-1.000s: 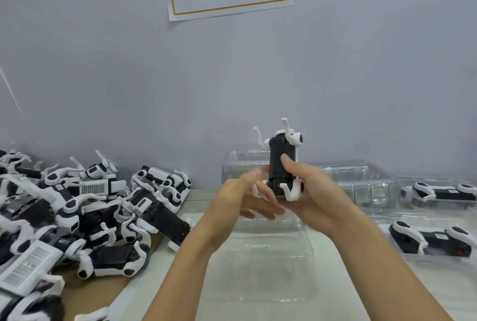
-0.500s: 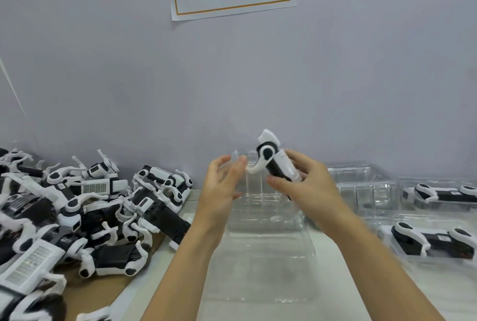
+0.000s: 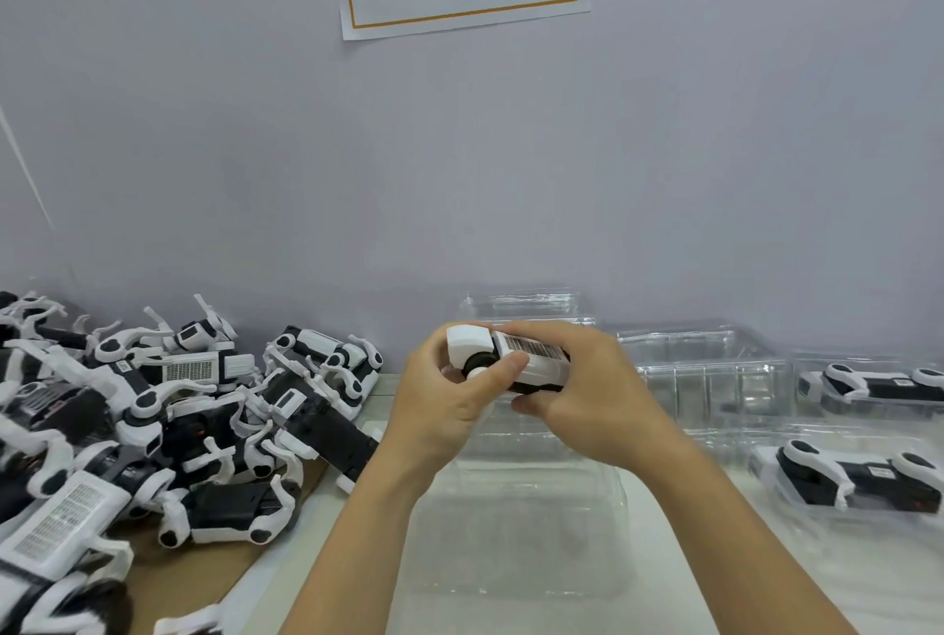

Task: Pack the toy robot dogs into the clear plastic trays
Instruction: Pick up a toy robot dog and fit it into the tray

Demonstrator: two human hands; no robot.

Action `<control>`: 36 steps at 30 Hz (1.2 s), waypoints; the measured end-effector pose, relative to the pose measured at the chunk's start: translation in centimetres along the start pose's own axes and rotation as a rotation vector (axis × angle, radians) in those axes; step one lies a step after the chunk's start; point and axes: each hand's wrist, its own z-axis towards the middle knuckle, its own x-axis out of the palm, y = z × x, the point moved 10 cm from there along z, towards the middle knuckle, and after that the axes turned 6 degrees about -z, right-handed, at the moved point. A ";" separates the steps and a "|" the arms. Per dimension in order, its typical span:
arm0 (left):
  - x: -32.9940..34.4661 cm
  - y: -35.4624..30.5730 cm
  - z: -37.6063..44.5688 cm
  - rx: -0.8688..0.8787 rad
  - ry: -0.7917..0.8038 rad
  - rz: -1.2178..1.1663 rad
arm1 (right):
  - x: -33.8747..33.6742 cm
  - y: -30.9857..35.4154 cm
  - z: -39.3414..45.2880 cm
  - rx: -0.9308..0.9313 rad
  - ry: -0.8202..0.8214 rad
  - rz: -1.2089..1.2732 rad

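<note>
Both hands are up over the middle of the table (image 3: 664, 522), gripping one black-and-white toy robot dog (image 3: 516, 363) between them. The left hand (image 3: 449, 404) is curled round its head end with the thumb pressed across the side; the right hand (image 3: 587, 404) wraps its fingers over the body from above and behind. The dog lies roughly level, barcode sticker facing up, with its legs seemingly folded in against the body.

It hangs in the air above an empty clear plastic tray (image 3: 516, 532) sitting directly below the hands, so this one is not yet packed.

To the right, two dogs already lie in their trays: a nearer packed dog (image 3: 858, 478) and a farther packed dog (image 3: 878, 381). Between them and the hands stands a stack of empty clear trays (image 3: 705, 368), and one more sits behind the hands against the wall.

To the left, a big heap of loose robot dogs (image 3: 153, 430) sprawls on a brown cardboard sheet (image 3: 204, 578), legs sticking out every way.

By my reckoning the job is in its early part: two done that I can see, a third about to go down, and far more waiting in the heap
</note>
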 end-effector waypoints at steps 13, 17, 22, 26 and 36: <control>-1.9 2.5 -0.8 -0.309 -0.225 -0.265 | -2.2 0.9 0.1 -0.046 -0.242 0.018; -1.7 2.6 -0.7 -0.317 -0.207 -0.239 | -2.2 0.4 0.2 -0.014 -0.234 0.007; -1.3 2.2 -0.5 -0.302 -0.156 -0.257 | -2.2 -1.5 0.3 0.086 -0.224 0.041; -1.4 1.7 0.1 -0.235 -0.171 -0.296 | -1.0 -3.3 0.3 0.183 -0.053 -0.050; -1.7 1.6 0.4 -0.179 -0.144 -0.143 | 0.5 -2.9 -0.1 0.134 0.060 -0.146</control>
